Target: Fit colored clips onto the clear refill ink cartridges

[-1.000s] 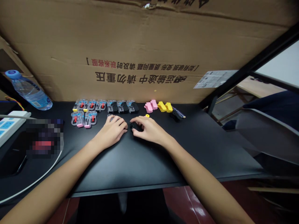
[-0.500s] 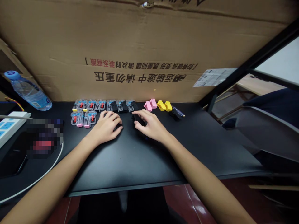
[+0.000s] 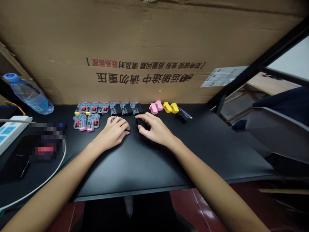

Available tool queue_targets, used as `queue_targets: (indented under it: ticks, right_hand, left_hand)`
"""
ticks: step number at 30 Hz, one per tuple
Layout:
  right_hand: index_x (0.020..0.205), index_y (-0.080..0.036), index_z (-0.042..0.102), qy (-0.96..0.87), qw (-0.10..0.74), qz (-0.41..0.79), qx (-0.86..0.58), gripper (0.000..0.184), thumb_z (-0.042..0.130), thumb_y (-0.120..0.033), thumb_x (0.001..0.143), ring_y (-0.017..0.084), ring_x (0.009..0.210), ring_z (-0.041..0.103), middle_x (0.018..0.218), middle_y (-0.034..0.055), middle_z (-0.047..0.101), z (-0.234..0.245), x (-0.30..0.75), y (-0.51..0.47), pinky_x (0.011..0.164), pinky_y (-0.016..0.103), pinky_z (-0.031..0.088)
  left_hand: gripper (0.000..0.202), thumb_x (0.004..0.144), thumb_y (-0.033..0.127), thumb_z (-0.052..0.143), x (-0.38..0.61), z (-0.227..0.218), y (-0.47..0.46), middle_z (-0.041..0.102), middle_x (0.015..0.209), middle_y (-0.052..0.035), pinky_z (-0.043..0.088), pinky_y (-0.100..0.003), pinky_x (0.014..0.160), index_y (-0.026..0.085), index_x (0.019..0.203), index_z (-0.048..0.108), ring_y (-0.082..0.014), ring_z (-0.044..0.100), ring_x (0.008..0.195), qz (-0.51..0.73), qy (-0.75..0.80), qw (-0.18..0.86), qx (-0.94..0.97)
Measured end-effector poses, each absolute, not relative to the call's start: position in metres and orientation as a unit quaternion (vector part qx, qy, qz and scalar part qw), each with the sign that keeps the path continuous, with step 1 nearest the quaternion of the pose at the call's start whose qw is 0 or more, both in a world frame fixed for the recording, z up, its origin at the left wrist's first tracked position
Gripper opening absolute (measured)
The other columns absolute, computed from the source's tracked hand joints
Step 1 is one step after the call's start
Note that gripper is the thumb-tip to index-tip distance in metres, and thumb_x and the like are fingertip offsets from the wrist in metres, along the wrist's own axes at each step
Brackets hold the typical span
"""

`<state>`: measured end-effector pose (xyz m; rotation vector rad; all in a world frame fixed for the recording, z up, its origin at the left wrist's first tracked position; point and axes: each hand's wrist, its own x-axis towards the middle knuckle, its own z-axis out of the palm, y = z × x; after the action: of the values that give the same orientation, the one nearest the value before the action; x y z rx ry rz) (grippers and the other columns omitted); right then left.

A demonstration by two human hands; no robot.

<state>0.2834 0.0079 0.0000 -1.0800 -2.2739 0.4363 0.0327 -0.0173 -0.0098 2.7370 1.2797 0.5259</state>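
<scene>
Black tabletop (image 3: 135, 170) — right hand (image 3: 157, 130) curled round a black part (image 3: 142, 123), left hand (image 3: 115, 132) loosely bent — its grip unclear.

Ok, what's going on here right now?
A person is working at a black desk with both hands. The right hand is curled around a black piece; the left hand is beside it, and whatever its fingers may cover is hidden. Beyond the hands lie clear pieces with red parts, clear-and-black pieces, pink pieces and yellow pieces.
</scene>
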Motion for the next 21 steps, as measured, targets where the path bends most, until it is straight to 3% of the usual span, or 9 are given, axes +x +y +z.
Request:
queue_targets:
  ticks: [3, 8, 13, 21]
  right_hand:
    - [0.133, -0.022, 0.07, -0.852, 0.309, 0.161, -0.39, 0.037, 0.065, -0.027, 0.096, 0.025, 0.098, 0.071, 0.117, 0.0102, 0.074, -0.002, 0.283, 0.009, 0.088, 0.04, 0.059]
    - [0.133, -0.022, 0.069, -0.841, 0.38, 0.154, -0.353, 0.035, 0.065, -0.028, 0.099, 0.022, 0.089, 0.068, 0.106, 0.0079, 0.07, -0.001, 0.28, 0.008, 0.082, 0.039, 0.06]
    - [0.137, -0.024, 0.066, -0.835, 0.422, 0.167, -0.313, 0.035, 0.063, -0.027, 0.102, 0.02, 0.089, 0.067, 0.112, 0.0084, 0.068, 0.002, 0.276, 0.0, 0.079, 0.037, 0.064]
    - [0.141, -0.026, 0.066, -0.839, 0.411, 0.171, -0.314, 0.037, 0.066, -0.031, 0.104, 0.021, 0.096, 0.069, 0.118, 0.0091, 0.068, -0.002, 0.272, -0.002, 0.087, 0.04, 0.067]
  left_hand:
    - [0.01, 0.106, 0.025, 0.06, 0.037, -0.007, -0.019, 0.077, 0.104, -0.0062, 0.042, -0.048, 0.105, 0.021, 0.1, 0.068, -0.0277, 0.065, 0.111, 0.217, 0.423, 0.082, 0.876]
    - [0.021, 0.099, 0.04, 0.068, 0.05, -0.005, -0.022, 0.078, 0.084, -0.0031, 0.053, -0.032, 0.074, 0.02, 0.1, 0.074, -0.0186, 0.071, 0.076, 0.419, 0.474, 0.326, 0.703]
    - [0.034, 0.085, 0.048, 0.081, 0.057, -0.008, -0.02, 0.079, 0.077, -0.0052, 0.06, -0.03, 0.07, 0.016, 0.095, 0.077, -0.0188, 0.075, 0.07, 0.479, 0.463, 0.466, 0.582]
    - [0.038, 0.079, 0.048, 0.086, 0.059, -0.011, -0.02, 0.082, 0.082, -0.0077, 0.063, -0.03, 0.073, 0.015, 0.096, 0.08, -0.0206, 0.08, 0.076, 0.48, 0.454, 0.505, 0.555]
